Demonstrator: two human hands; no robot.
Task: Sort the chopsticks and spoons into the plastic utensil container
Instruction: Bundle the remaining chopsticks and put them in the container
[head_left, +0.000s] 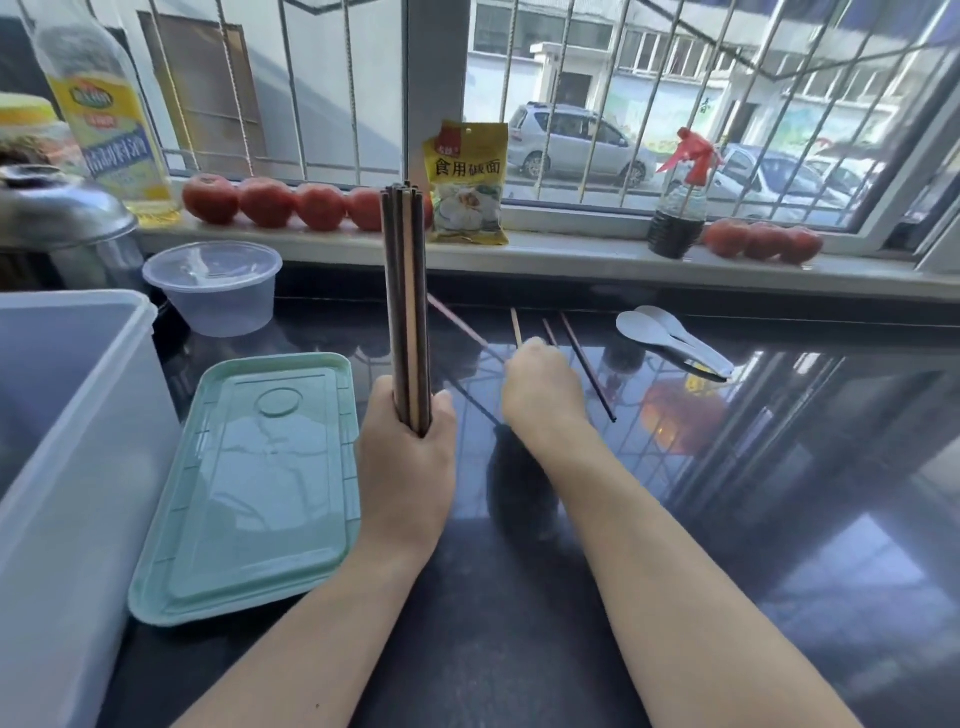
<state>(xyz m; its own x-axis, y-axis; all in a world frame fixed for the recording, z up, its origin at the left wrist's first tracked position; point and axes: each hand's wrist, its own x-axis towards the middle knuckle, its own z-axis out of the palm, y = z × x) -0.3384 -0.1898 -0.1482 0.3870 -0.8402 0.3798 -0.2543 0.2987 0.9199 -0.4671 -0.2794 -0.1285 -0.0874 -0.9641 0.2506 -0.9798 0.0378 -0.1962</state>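
My left hand (408, 457) grips a bundle of several brown chopsticks (407, 291), held upright over the dark countertop. My right hand (543, 387) reaches down onto several loose chopsticks (587, 366) lying on the counter; its fingers curl over them, and the fingertips are hidden. Two white plastic spoons (670, 335) lie nested at the back right. A large translucent plastic container (78, 415) stands at the left edge. Its green lid (260, 483) lies flat beside it.
A round clear tub (215, 286) stands behind the lid, with a metal pot lid (57, 208) to its left. The windowsill holds an oil bottle (104, 119), tomatoes (267, 202), a yellow packet (467, 182) and a spray bottle (680, 202).
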